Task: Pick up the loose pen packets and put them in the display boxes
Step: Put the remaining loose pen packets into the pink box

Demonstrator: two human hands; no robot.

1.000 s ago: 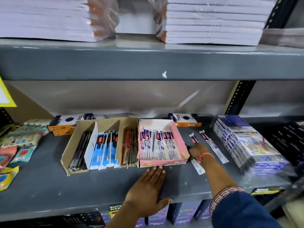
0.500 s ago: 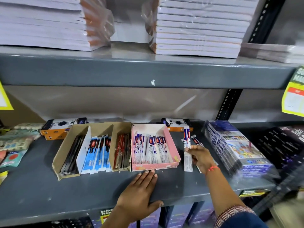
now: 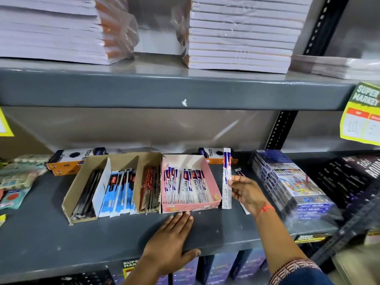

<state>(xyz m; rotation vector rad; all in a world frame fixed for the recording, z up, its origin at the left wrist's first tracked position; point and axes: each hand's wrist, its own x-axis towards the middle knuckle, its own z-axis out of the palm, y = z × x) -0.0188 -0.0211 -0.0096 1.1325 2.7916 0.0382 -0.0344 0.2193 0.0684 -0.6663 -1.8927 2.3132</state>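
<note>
My right hand (image 3: 247, 194) pinches a long white pen packet (image 3: 227, 177) with red and blue print, held upright just right of the pink display box (image 3: 213, 183). That box holds several matching white packets. Further loose packets (image 3: 239, 172) lie on the shelf behind my right hand, partly hidden by it. My left hand (image 3: 172, 239) rests flat on the grey shelf (image 3: 115, 239), fingertips touching the pink box's front wall. Left of it stands a brown cardboard display box (image 3: 82, 175) with black, blue and red packets in its compartments.
Stacked blue colour-pencil boxes (image 3: 292, 182) sit right of my right hand, dark boxes further right. Orange-and-white boxes (image 3: 74, 159) line the back. Blister packs (image 3: 18, 177) lie at the left. The upper shelf carries wrapped notebook stacks (image 3: 240, 33); a yellow price tag (image 3: 362, 116) hangs right.
My right hand picked a loose packet off the shelf and raised it upright beside the pink box. My left hand stayed flat on the shelf.
</note>
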